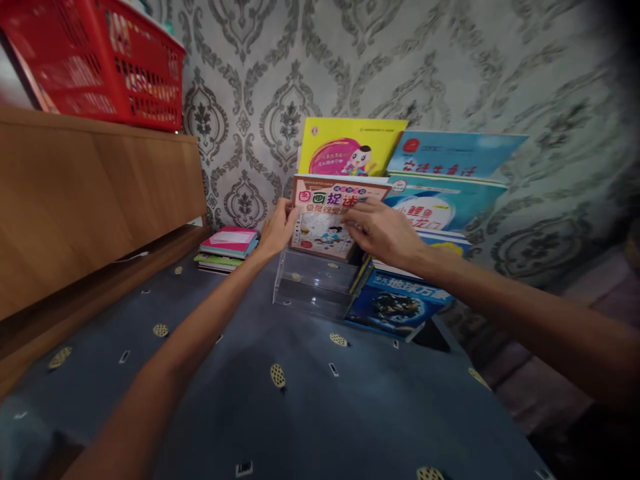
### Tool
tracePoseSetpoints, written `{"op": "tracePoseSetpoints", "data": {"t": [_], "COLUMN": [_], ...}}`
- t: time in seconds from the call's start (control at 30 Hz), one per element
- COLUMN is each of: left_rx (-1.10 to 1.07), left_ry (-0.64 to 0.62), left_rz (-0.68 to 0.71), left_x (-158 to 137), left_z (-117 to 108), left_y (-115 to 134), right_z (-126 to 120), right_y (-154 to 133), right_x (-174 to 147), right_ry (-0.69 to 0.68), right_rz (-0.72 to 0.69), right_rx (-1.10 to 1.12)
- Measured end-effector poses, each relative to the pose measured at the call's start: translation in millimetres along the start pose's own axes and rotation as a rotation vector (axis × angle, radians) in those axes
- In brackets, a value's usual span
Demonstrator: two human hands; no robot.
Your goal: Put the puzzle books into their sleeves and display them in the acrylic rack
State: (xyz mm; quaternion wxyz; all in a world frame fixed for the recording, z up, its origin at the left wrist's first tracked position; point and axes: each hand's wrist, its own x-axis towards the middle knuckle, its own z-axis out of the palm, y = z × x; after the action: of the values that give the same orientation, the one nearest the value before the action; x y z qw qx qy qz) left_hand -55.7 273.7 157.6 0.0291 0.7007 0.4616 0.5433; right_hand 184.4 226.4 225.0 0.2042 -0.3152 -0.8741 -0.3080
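Observation:
My left hand (pixel 279 228) pinches the left edge of a brown-bordered picture book (pixel 320 230) with Chinese lettering on its cover. At the book's right side, my right hand (pixel 383 230) has its fingers curled against the cover, hiding part of the title. The book stands upright in a clear stepped rack (pixel 315 287), whose lower front tier is bare. Behind it rises a yellow book (pixel 353 143). To the right, blue books (pixel 455 153) stand in tiers, with an earth-themed book (pixel 395 303) at the front, partly behind my right forearm.
A short stack of books (pixel 227 247) lies left of the rack on the dark patterned cloth (pixel 300 420). A wooden cabinet (pixel 100 207) with a red basket (pixel 110 67) on top borders the left. Patterned wallpaper (pixel 285 80) covers the wall behind.

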Motion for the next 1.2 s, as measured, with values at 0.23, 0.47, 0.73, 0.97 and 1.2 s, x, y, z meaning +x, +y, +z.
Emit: {"op": "tracePoseSetpoints", "data": {"t": [0.23, 0.47, 0.73, 0.97, 1.2], "left_rx": [0.492, 0.742, 0.810, 0.787, 0.801], "left_ry": [-0.177, -0.345, -0.470, -0.464, -0.329], "left_rz": [-0.078, -0.288, -0.283, -0.228, -0.242], "left_x": [-48.3, -67.4, -61.8, -63.9, -98.6], "left_z": [-17.6, -43.1, -48.7, -54.2, -68.2], "left_y": [-69.8, -144.7, -176.7, -185.2, -192.3], "right_z": [1.6, 32.3, 84.4, 106.6, 106.1], "right_y": [-22.9, -100.0, -180.2, -205.5, -202.0], "right_x": [-21.2, -70.2, -127.2, -150.7, -149.4], "right_ry": [0.050, 0.056, -0.047, -0.030, -0.066], "right_rz": [-0.016, -0.084, 0.120, 0.155, 0.173], "right_rx": [0.162, 0.471, 0.782, 0.911, 0.959]}}
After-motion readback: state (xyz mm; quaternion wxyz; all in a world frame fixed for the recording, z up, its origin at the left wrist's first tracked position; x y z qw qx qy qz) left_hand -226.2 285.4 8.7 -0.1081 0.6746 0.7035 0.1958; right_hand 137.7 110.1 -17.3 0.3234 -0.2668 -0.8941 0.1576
